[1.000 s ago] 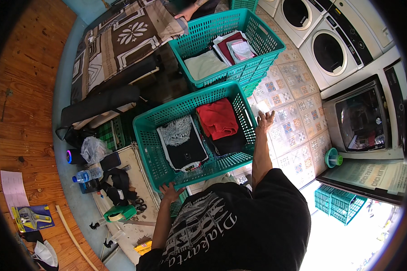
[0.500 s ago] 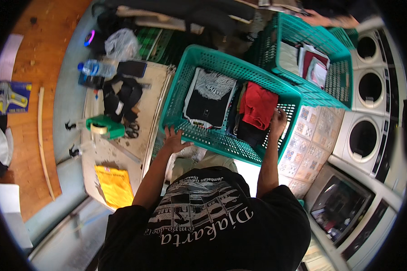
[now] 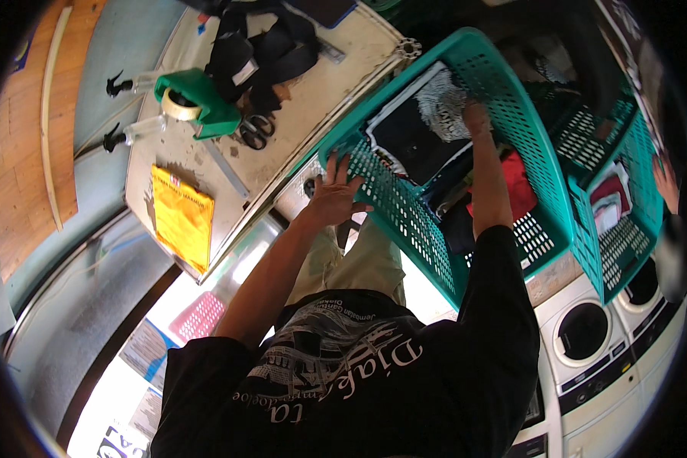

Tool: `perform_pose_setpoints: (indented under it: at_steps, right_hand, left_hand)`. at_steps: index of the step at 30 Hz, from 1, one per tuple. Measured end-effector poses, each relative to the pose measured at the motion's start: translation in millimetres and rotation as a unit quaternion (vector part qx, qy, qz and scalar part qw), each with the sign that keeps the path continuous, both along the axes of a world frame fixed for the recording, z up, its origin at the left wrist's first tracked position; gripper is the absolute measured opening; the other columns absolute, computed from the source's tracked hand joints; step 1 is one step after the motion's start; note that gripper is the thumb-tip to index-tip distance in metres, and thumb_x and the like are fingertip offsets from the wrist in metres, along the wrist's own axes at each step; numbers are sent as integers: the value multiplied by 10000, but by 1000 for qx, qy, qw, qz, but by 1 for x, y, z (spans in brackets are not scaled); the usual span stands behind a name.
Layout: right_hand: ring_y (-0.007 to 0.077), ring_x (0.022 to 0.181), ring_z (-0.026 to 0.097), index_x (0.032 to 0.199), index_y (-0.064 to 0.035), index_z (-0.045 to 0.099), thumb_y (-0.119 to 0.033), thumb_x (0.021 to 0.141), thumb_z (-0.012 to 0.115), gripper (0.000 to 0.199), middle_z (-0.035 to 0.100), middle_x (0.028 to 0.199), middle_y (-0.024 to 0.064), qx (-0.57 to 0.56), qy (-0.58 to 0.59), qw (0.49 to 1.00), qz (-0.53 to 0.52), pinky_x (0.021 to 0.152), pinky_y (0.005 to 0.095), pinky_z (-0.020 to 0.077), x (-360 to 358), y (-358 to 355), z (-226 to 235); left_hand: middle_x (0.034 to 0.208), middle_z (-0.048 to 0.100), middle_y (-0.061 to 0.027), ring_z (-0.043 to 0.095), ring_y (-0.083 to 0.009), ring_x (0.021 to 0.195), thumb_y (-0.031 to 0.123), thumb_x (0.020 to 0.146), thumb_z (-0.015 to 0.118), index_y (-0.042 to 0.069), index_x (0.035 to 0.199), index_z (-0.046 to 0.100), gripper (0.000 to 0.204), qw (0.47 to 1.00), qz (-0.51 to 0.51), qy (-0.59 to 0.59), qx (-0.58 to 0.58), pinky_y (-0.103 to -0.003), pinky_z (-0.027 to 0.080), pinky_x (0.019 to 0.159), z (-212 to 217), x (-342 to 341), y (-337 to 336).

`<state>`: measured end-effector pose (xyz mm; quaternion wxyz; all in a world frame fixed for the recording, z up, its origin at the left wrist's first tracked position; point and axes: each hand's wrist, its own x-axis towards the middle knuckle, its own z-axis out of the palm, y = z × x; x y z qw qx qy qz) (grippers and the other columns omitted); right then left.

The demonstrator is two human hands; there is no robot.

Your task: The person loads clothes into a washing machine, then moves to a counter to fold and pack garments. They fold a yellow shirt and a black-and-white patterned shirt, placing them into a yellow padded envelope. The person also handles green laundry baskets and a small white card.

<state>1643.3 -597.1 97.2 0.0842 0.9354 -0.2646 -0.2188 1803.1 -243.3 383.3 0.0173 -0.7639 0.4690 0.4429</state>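
Both hands on a teal laundry basket of folded clothes

The left hand [image 3: 334,197] grips the near wall of the teal laundry basket [image 3: 404,210], fingers spread and hooked over its rim – the right hand [image 3: 477,118] reaches inside, laid on a black printed shirt [image 3: 424,130]; whether it clasps the cloth I cannot tell. A red garment [image 3: 520,187] lies beside that forearm. The basket juts past the bench [image 3: 298,114] edge. Farther along the bench sit a yellow packet [image 3: 182,217], scissors [image 3: 253,130] and a green tape dispenser [image 3: 195,103] – a second teal basket [image 3: 622,206] stands beyond, over the washing machines [image 3: 584,332].
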Motion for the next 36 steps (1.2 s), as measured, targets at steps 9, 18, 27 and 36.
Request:
perform_pose_setpoints:
  at_steps: [9, 18, 27, 36]
  right_hand:
    - [283, 1071, 534, 1326, -19, 310, -245, 892, 478, 517, 447, 1261, 191, 131, 86, 971, -182, 835, 405, 506, 41, -9, -15]
    - [346, 938, 571, 1167, -63, 462, -206, 819, 567, 391, 562, 1058, 199, 96, -84, 986, -104, 733, 443, 501, 11, -6, -1]
    - [435, 769, 579, 1190, 25, 363, -141, 818, 510, 433, 591, 841, 278, 317, -74, 932, -158, 675, 483, 484, 5, 49, 109]
    - [441, 924, 540, 1177, 30, 394, -183, 877, 477, 377, 567, 944, 303, 380, -205, 897, -96, 774, 492, 430, -10, 98, 246]
  left_hand:
    - [1444, 63, -173, -89, -372, 1338, 477, 726, 637, 140, 1161, 505, 566, 999, 22, 14, -38, -651, 208, 975, -3, 6, 5]
    - [1456, 47, -166, -90, -354, 1347, 496, 740, 613, 134, 1166, 494, 571, 998, 21, 22, -56, -650, 239, 964, 0, 10, 8]
    - [1440, 89, -174, -106, -386, 1335, 474, 731, 647, 141, 1136, 520, 539, 999, 27, 31, -32, -673, 241, 929, -1, 4, 12]
    - [1442, 110, -171, -111, -370, 1340, 468, 741, 643, 122, 1171, 500, 570, 999, 17, 18, -30, -674, 244, 935, -2, -1, 19]
